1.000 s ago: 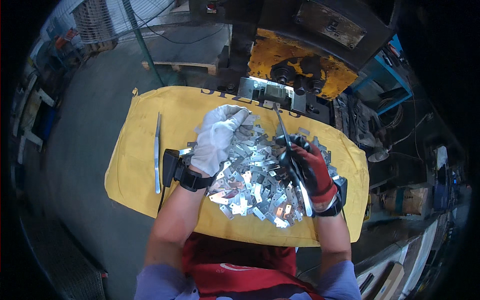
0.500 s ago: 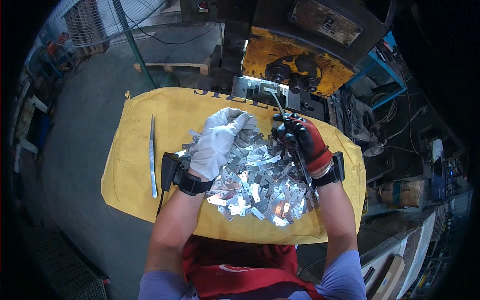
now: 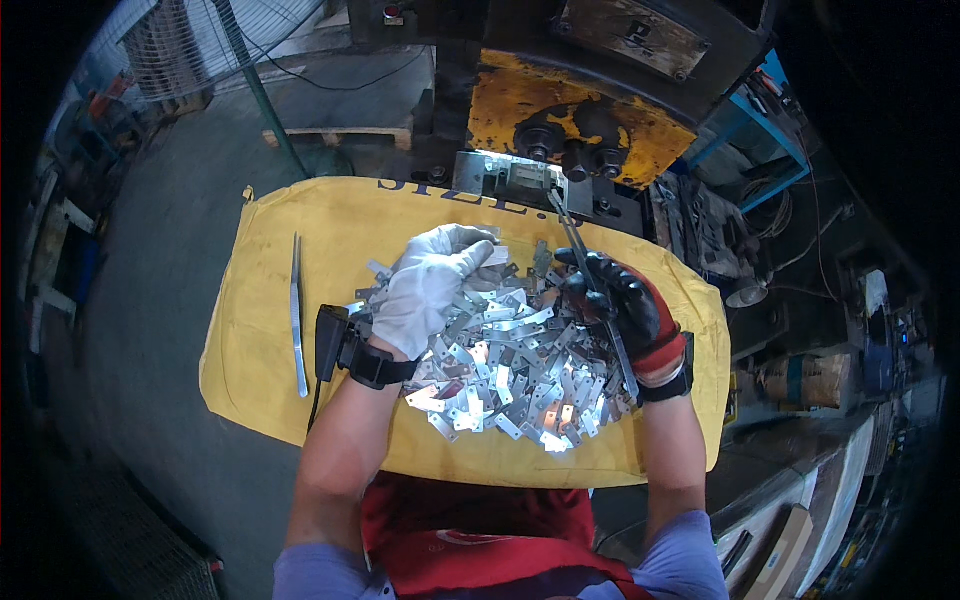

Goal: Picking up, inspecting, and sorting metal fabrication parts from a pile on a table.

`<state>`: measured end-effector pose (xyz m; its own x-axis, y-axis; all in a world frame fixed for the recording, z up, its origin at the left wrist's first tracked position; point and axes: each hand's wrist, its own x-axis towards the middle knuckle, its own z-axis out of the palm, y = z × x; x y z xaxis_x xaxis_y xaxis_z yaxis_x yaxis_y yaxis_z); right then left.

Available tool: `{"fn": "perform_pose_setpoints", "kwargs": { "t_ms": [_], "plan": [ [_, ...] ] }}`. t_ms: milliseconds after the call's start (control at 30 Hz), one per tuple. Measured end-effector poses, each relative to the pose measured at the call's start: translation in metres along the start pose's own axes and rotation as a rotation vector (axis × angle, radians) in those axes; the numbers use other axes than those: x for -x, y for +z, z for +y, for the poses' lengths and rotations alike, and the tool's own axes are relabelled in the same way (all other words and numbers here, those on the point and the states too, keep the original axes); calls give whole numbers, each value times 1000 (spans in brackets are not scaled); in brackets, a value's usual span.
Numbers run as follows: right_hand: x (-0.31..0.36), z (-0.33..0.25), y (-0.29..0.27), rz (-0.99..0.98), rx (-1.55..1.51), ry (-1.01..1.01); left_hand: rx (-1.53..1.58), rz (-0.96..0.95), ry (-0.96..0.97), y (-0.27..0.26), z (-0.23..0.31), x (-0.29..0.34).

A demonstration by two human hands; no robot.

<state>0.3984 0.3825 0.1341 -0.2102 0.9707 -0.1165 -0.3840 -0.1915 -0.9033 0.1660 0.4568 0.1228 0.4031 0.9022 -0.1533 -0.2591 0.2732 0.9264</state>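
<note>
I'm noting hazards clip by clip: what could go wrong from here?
The tweezers in the right hand point toward the metal fixture by the yellow machine block; their tips might get caught if it moved. The small metal plates overlap in a loose pile, so a grab could drag neighbours along.

Holds metal tweezers (image 3: 621, 358) in the red-and-black-gloved right hand (image 3: 632, 302), pointing toward eleven o'clock, near the machine (image 3: 590, 105). Curls the white-gloved left hand (image 3: 424, 287) over the ten-o'clock edge of the heaped metal plates (image 3: 510, 362). Has a slim metal tool (image 3: 297, 318) at nine o'clock on the yellow-covered table (image 3: 255, 335).
</note>
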Motion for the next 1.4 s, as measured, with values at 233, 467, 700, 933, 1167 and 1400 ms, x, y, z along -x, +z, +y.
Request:
{"fn": "perform_pose_setpoints", "kwargs": {
  "t_ms": [233, 467, 700, 933, 1167, 1400],
  "plan": [
    [11, 14, -6, 77, 45, -38, -303, -34, -81, 2, 2, 1],
    [6, 14, 4, 84, 370, -190, -303, -16, -61, 4, 6, 6],
    [-30, 8, 3, 31, 196, -54, -439, 12, -7, 1, 0, 1],
    [-54, 15, -8, 49, 243, -144, -132, 69, -23, -3, -3, -6],
    [-1, 18, 44, 93, 232, -13, 177, 254, -65, -8, 8, -2],
    [-1, 22, 49, 68, 49, 179, 240, 281, -29, -10, 5, -6]
  ]
}}
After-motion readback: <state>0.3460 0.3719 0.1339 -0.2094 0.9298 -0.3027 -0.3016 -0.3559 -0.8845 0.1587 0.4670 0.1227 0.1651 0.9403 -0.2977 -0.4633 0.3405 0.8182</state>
